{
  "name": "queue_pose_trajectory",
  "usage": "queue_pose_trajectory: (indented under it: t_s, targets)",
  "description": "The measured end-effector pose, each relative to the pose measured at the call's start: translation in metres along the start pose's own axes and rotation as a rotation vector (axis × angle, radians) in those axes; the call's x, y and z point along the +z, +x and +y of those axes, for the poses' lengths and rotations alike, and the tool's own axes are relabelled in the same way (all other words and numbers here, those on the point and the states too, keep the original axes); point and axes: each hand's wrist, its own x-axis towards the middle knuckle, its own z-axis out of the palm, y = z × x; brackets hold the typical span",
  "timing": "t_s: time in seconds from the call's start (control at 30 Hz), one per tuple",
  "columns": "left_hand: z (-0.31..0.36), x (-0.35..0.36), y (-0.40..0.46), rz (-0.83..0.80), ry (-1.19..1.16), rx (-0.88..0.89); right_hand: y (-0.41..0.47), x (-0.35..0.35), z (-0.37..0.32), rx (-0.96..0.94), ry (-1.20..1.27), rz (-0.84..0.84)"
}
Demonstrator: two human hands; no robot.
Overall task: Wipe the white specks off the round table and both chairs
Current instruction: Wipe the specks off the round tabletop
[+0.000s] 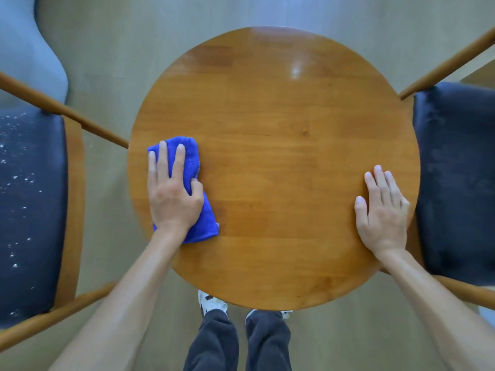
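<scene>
The round wooden table (281, 156) fills the middle of the view, and I see no white specks on its top. My left hand (172, 191) lies on a folded blue cloth (192, 162) near the table's left edge, fingers straight on top and the thumb tucked against the cloth's right side. My right hand (381, 210) rests flat on the table near its right edge and holds nothing. The left chair (32, 210) has a dark seat dotted with white specks. On the right chair (460, 183) the dark seat shows only faint smudges.
Wooden armrests (88, 124) of both chairs angle in toward the table. A pale blue-grey shape (32, 49) lies on the floor at the top left. My legs and white shoes (211, 303) stand at the table's near edge on a light wood floor.
</scene>
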Motion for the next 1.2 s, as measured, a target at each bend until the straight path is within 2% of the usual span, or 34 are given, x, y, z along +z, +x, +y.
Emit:
queue_pose_trajectory:
  t_s: [0.1, 0.23, 0.3, 0.37, 0.47, 0.57, 0.63, 0.7, 0.83, 0.97, 1.03, 1.1, 1.13, 1.2]
  targets:
    - [0.083, 0.029, -0.024, -0.056, 0.015, 0.114, 0.001, -0.001, 0.002, 0.001, -0.011, 0.000]
    - [0.182, 0.062, -0.079, -0.184, -0.045, 0.369, 0.001, -0.001, 0.006, -0.010, -0.045, -0.019]
    - [0.183, 0.069, -0.083, -0.225, -0.051, 0.487, 0.001, 0.000, 0.007, -0.023, -0.057, -0.034]
    - [0.157, 0.063, -0.069, -0.249, -0.055, 0.559, 0.001, 0.000, 0.008, -0.028, -0.061, -0.059]
    - [0.078, 0.042, -0.027, -0.170, -0.024, 0.422, 0.000, -0.001, 0.008, -0.023, -0.061, -0.088]
    - [-0.007, 0.000, 0.019, -0.113, 0.008, 0.075, 0.000, 0.001, 0.006, -0.015, -0.064, -0.085]
    - [-0.025, -0.013, 0.031, -0.082, -0.001, -0.100, 0.001, 0.002, 0.005, -0.004, -0.076, -0.076]
    - [-0.010, -0.004, 0.028, -0.025, 0.012, -0.158, 0.002, 0.003, 0.005, 0.000, -0.083, -0.083]
    - [0.082, 0.037, 0.007, -0.053, 0.011, -0.060, 0.003, 0.002, 0.006, -0.002, -0.082, -0.092]
    - [0.205, 0.073, -0.029, -0.204, -0.071, 0.085, 0.004, 0.002, 0.007, -0.009, -0.071, -0.142]
    - [0.240, 0.075, -0.041, -0.320, -0.185, 0.143, 0.006, -0.004, 0.010, -0.029, -0.008, -0.149]
    - [0.231, 0.063, -0.039, -0.423, -0.316, 0.196, 0.012, -0.015, 0.006, 0.063, 0.201, -0.162]
    - [0.211, 0.054, -0.033, -0.416, -0.330, 0.214, 0.014, -0.020, -0.002, 0.141, 0.309, -0.158]
    - [0.149, 0.037, -0.014, -0.295, -0.220, 0.215, 0.019, -0.027, -0.035, 0.228, 0.380, -0.088]
